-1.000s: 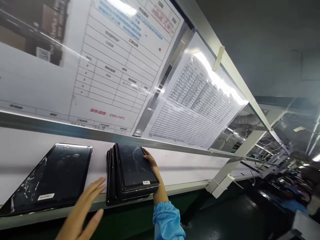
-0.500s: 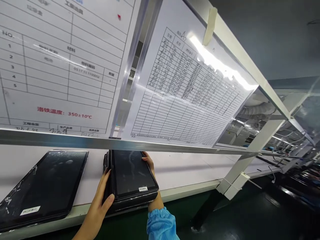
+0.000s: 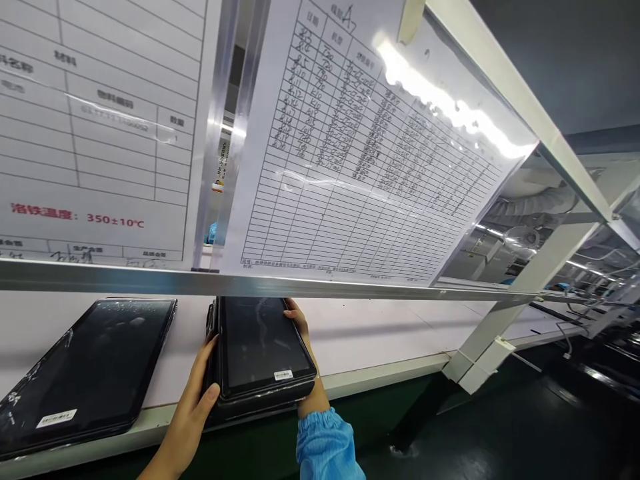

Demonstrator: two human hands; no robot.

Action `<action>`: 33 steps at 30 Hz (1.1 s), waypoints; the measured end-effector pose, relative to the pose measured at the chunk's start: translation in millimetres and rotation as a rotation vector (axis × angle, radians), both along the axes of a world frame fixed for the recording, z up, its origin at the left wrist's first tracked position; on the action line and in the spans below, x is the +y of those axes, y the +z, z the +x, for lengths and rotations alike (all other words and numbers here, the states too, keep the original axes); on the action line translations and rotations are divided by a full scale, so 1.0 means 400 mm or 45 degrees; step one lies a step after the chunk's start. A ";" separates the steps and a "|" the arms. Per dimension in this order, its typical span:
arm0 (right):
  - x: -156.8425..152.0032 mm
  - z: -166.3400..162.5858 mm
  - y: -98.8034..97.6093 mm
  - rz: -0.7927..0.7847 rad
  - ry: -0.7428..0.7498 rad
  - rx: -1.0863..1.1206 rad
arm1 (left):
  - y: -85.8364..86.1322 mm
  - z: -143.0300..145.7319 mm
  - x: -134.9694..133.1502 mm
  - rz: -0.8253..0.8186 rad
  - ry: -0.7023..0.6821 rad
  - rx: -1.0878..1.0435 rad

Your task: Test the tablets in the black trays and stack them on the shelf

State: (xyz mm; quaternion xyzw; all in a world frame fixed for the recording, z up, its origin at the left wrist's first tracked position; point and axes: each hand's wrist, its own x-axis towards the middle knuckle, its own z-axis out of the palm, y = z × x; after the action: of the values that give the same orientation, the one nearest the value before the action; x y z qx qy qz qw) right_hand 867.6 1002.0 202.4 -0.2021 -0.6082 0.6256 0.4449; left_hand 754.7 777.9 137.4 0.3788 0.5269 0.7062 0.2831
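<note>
Holding the stack of tablets [image 3: 265,347] at the front edge of the table [image 3: 370,340] likely goes best with even pressure, the left hand [image 3: 195,397] clasping the stack's left side and the right hand [image 3: 299,321] its right, so that nothing slides off the table.

Glossy, glass-like faces are shown by the stacked black rectangular tablets [image 3: 263,347]. White printed paper sheets [image 3: 350,220] are covered by shiny clear plastic. The long silver metal rail [image 3: 310,287] is smoothly finished; the blue gathered cloth sleeve [image 3: 327,445] is wrinkled.
</note>
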 end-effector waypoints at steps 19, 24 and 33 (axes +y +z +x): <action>-0.022 0.001 0.010 0.123 -0.091 -0.012 | -0.003 -0.001 -0.005 -0.068 0.017 -0.010; -0.025 0.001 0.007 0.254 -0.280 -0.041 | -0.002 0.000 -0.004 -0.040 -0.002 -0.030; -0.024 0.001 0.010 0.035 0.046 -0.025 | -0.001 -0.001 -0.002 -0.007 -0.017 -0.012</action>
State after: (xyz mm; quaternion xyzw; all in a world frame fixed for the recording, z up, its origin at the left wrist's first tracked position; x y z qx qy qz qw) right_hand 868.1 992.3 206.3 -0.1912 -0.6248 0.6229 0.4303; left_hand 754.5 777.0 136.9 0.3781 0.5251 0.7046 0.2912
